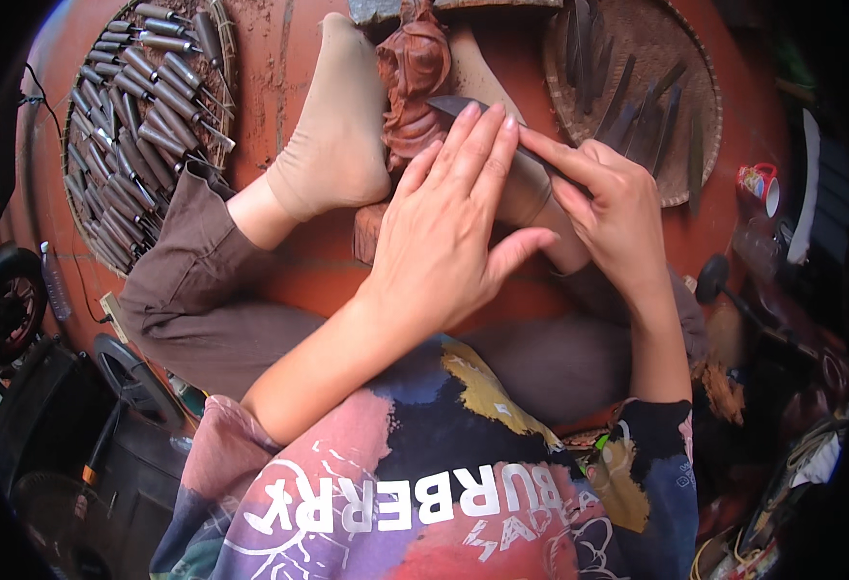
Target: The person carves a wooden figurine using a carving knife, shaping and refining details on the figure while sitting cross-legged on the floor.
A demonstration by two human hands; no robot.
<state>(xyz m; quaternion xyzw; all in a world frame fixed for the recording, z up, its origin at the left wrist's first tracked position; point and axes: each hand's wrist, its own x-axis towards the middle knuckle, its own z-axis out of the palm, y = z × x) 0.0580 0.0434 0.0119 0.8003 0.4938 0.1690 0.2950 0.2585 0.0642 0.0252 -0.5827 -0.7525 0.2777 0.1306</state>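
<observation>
A red-brown wood carving [413, 72] with flowing carved folds is held between my two socked feet. My right hand [610, 193] is closed around a long, dark, flat blade [451, 103], index finger stretched along it. The blade's pointed end lies against the carving's lower right side. My left hand [448, 213] is stretched out palm down, its fingertips resting on the blade near that end. Its thumb sticks out toward my right hand. Both hands hide the middle of the blade.
A round woven basket [228, 58] at left holds several handled chisels [144, 126]. Another woven basket [700, 58] at right carries several dark flat blades [671, 126]. A reddish wood block [367, 232] sits below the carving. A red-and-white mug [761, 186] lies at far right.
</observation>
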